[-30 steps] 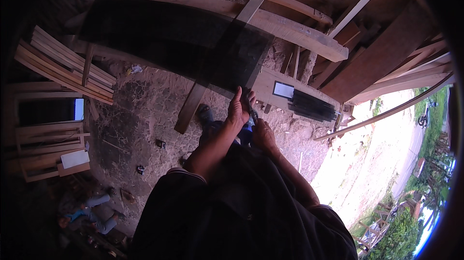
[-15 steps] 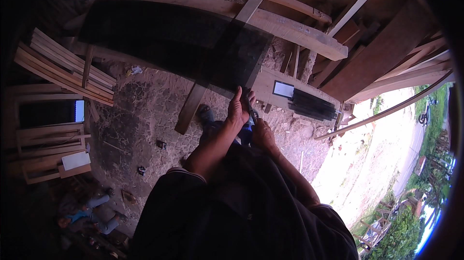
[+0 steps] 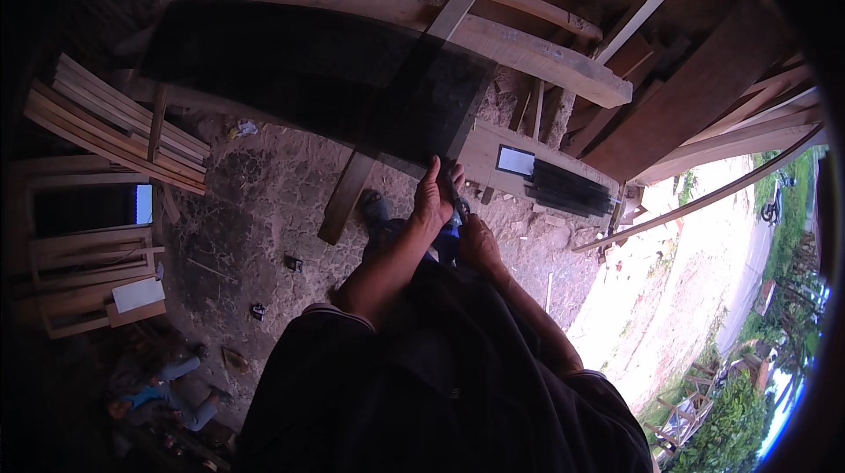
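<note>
— Where do we have the dark sheet (image 3: 308,77)?

— It lies over the wooden bar (image 3: 349,194), and its near right corner is just beside our hands.

— How do we hold?

— Our right hand (image 3: 480,246) is closed around the lower end of a dark tool (image 3: 463,208). Our left hand (image 3: 431,201) is curled at the upper end, thumb raised; what it pinches, we cannot tell.

— To do it well?

— We should hold both wrists steady and not press upon this corner. The dark strips (image 3: 570,191) lie farther right, on the board (image 3: 481,154).
</note>
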Demonstrator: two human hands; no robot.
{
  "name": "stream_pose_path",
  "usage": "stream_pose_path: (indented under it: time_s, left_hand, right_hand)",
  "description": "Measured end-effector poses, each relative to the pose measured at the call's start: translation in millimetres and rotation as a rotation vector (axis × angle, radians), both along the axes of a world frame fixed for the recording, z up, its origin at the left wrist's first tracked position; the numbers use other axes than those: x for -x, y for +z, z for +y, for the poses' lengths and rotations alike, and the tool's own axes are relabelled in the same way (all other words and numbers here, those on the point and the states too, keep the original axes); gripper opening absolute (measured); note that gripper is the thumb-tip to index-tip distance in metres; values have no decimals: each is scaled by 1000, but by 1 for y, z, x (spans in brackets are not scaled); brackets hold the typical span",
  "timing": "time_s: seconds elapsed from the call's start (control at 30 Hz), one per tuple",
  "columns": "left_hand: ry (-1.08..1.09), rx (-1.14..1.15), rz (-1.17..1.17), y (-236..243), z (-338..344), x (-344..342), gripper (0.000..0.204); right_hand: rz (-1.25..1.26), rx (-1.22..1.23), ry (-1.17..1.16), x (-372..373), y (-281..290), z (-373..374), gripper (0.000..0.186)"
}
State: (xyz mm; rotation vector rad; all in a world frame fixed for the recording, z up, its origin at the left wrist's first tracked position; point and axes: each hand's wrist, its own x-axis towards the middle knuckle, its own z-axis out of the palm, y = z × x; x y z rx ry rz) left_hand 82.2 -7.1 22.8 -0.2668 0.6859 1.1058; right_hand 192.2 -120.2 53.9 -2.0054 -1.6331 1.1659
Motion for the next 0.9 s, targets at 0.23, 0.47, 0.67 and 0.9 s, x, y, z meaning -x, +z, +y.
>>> stream_pose_path:
  time_s: [0.23,0.47,0.67,0.9]
  left_hand:
    - [5,7,3,-5,0,0,37]
    - [-1,26,4,-5,1,0,38]
    - [2,-2,-17,-5,0,1,39]
    - [-41,5,-46,-11,-1,8,36]
  right_hand:
    - [107,-18,-69,0,11,7,19]
    - [68,87,-106,4,23,9,22]
    - [3,52,-7,0,11,0,30]
    - [-46,52,-32,12,10,-4,29]
